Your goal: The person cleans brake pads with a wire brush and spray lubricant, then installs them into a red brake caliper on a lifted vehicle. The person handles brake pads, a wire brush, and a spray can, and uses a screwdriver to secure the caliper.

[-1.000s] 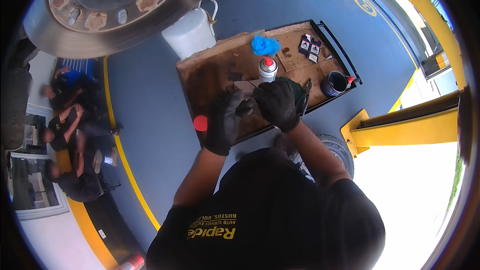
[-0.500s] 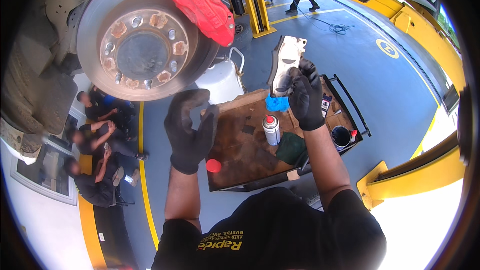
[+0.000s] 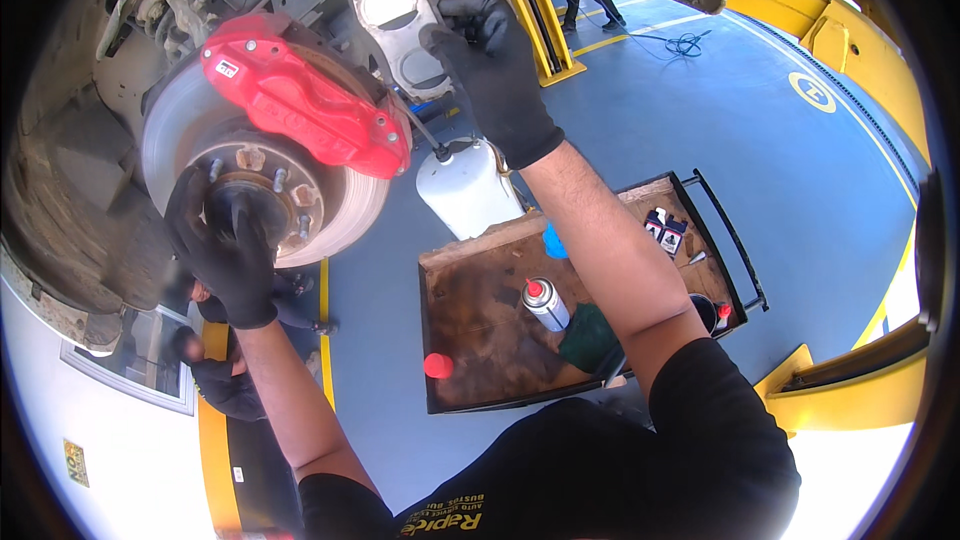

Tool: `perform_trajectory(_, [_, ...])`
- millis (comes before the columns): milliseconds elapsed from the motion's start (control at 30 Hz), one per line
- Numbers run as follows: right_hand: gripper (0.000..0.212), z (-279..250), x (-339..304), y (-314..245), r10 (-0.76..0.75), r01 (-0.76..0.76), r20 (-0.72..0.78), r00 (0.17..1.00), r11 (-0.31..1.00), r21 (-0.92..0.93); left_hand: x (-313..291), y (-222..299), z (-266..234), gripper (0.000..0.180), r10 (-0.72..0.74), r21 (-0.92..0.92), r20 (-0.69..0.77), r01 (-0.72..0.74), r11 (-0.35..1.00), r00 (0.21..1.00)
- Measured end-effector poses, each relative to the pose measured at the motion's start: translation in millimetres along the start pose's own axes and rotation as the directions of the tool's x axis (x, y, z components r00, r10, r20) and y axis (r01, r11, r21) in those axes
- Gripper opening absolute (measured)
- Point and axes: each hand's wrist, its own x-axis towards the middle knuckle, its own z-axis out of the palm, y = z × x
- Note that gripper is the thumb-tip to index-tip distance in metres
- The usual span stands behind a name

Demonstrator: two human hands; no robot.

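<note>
Black-gloved left hand (image 3: 222, 250) below the red metal brake caliper (image 3: 300, 105): fingers apart, partly hiding the grey steel disc (image 3: 345, 207); contact unclear. Right of the caliper: flat silvery metal plate (image 3: 400, 30), edge obscured by the gripping black-gloved right hand (image 3: 490, 65).

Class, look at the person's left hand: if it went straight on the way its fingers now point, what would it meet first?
Most likely the brake disc, around its wheel studs. The left hand overlaps the disc in this view, so the remaining gap, if any, is unclear.
</note>
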Motion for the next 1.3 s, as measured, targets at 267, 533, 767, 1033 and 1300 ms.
perform_trajectory(267, [0.025,14.8,16.4,20.0,0.028,-0.037,0.073,0.997,0.991,0.127,-19.2,-5.6,25.8,0.054,0.030,0.178,-0.107,-0.011,0.984,0.994])
perform_trajectory(533, [0.026,31.3,17.5,20.8,-0.028,0.019,0.177,0.984,0.999,0.051,-25.1,-4.0,29.2,0.055,-0.086,0.116,-0.121,0.100,0.988,0.989])
perform_trajectory(767, [0.025,28.0,24.2,23.4,0.012,-0.034,0.291,0.957,0.997,0.069,-17.9,-0.4,28.6,0.056,-0.060,0.146,-0.137,0.080,0.986,0.989])
perform_trajectory(1033, [0.024,25.9,24.9,19.1,-0.015,-0.009,0.329,0.944,0.997,0.073,-17.1,-2.4,28.0,0.056,0.007,0.176,-0.120,0.014,0.984,0.993])
perform_trajectory(1300, [0.027,36.6,22.5,26.9,0.007,-0.081,0.370,0.929,0.980,0.184,-22.7,-4.9,22.9,0.061,-0.034,0.206,-0.144,0.064,0.976,0.989])
